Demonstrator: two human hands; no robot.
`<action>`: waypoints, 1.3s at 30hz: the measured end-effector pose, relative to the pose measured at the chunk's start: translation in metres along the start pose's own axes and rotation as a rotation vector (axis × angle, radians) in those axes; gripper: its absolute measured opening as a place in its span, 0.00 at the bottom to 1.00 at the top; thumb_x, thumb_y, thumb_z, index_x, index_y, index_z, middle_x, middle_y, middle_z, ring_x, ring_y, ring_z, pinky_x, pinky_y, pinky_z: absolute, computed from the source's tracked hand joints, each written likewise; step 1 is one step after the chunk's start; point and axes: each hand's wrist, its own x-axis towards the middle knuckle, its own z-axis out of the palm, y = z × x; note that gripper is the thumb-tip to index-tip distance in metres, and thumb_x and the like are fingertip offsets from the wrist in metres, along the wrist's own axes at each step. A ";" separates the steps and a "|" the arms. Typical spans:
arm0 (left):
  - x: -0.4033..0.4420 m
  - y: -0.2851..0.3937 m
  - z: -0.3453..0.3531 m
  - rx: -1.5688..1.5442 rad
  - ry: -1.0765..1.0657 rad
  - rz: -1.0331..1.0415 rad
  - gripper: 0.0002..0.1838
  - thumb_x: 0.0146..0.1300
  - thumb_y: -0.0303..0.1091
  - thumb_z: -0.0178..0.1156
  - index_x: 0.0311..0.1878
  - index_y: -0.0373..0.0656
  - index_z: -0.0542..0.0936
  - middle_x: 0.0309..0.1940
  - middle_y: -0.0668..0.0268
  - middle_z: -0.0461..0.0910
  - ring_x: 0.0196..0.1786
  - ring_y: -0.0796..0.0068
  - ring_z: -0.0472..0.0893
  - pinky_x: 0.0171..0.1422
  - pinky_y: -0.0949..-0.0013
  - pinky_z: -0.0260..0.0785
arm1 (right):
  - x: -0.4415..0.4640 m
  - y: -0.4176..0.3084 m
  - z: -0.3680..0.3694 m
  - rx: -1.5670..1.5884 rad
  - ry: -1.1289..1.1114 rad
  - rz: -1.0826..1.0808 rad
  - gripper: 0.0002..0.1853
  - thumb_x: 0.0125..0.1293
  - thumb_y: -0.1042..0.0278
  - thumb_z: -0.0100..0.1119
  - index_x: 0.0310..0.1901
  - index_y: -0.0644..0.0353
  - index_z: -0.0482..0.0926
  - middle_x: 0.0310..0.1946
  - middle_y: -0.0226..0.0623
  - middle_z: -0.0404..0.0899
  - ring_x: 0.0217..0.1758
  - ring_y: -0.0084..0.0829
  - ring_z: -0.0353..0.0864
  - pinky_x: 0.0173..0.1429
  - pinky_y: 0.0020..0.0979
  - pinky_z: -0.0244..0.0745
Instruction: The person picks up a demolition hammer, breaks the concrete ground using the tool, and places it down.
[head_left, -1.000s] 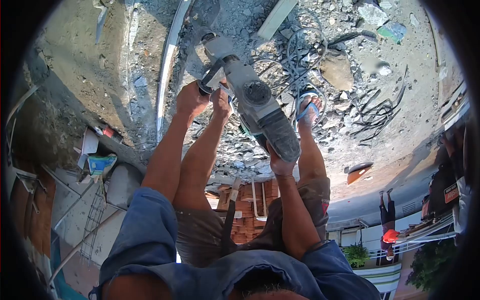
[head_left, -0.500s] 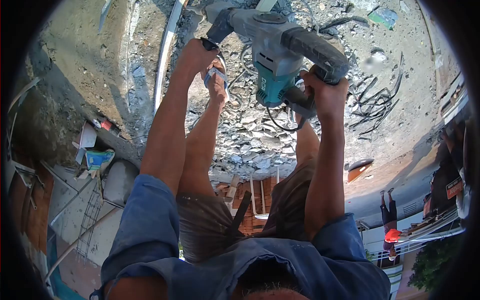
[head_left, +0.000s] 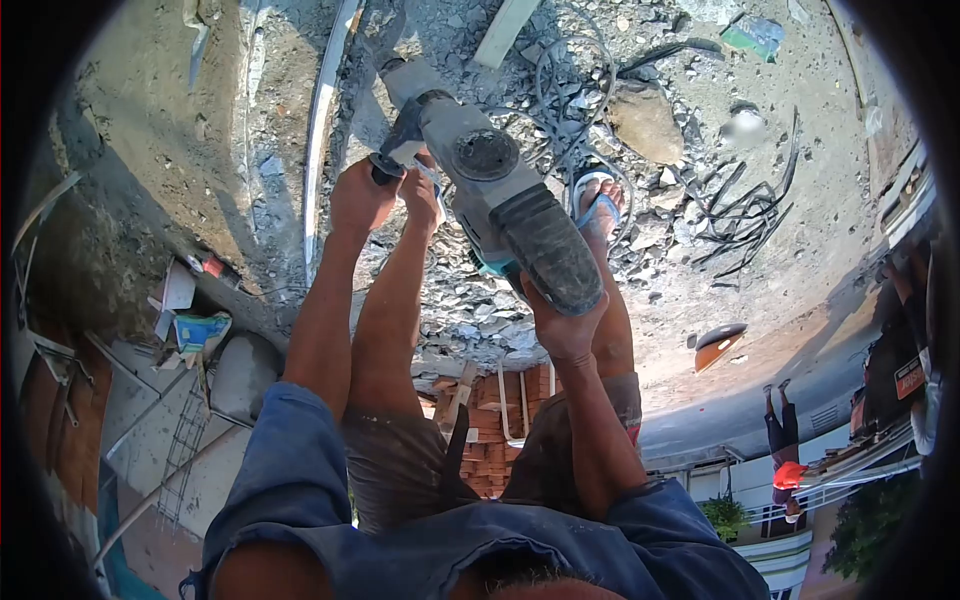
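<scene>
A dusty grey and teal demolition hammer [head_left: 485, 155] hangs slantwise over the broken ground, its dark rear end towards me. My left hand [head_left: 362, 197] is closed round the black side handle [head_left: 388, 168] near its front. At the back end, my right hand [head_left: 568, 322] wraps the rear grip, partly hidden under the housing. The hammer's tip is not distinguishable. Below lies grey rubble [head_left: 480, 325], with my sandalled feet [head_left: 600, 200] standing on it.
A pale plank [head_left: 507, 30] and a flat stone [head_left: 645, 122] lie ahead. Loose black strips [head_left: 745, 215] and a looped cable [head_left: 540, 80] are on the ground. A long white strip [head_left: 322, 110] runs along the left. A person [head_left: 783, 440] stands far off at right.
The hammer has swung left and turned, its top now facing me. My right hand has moved left and towards me with it, and my left hand has come slightly nearer. My right foot now shows.
</scene>
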 end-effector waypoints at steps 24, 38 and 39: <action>0.064 0.016 -0.015 -0.005 -0.090 -0.006 0.19 0.53 0.47 0.67 0.37 0.40 0.85 0.33 0.48 0.85 0.42 0.44 0.85 0.46 0.51 0.76 | 0.052 0.001 0.022 -0.013 0.163 0.028 0.19 0.50 0.75 0.76 0.45 0.68 0.82 0.42 0.38 0.84 0.47 0.29 0.83 0.56 0.32 0.74; 0.076 -0.001 0.007 0.028 -0.038 0.037 0.18 0.58 0.45 0.68 0.34 0.36 0.84 0.25 0.53 0.84 0.32 0.53 0.86 0.36 0.57 0.75 | 0.063 0.006 0.014 0.026 0.124 -0.011 0.20 0.52 0.74 0.77 0.47 0.70 0.83 0.42 0.40 0.87 0.46 0.28 0.87 0.52 0.30 0.79; 0.076 -0.003 0.009 0.042 -0.015 0.052 0.18 0.58 0.46 0.68 0.36 0.36 0.84 0.27 0.52 0.85 0.35 0.51 0.87 0.39 0.56 0.75 | 0.064 0.006 0.013 0.024 0.124 -0.009 0.20 0.52 0.74 0.77 0.47 0.70 0.83 0.42 0.40 0.87 0.46 0.28 0.87 0.52 0.30 0.79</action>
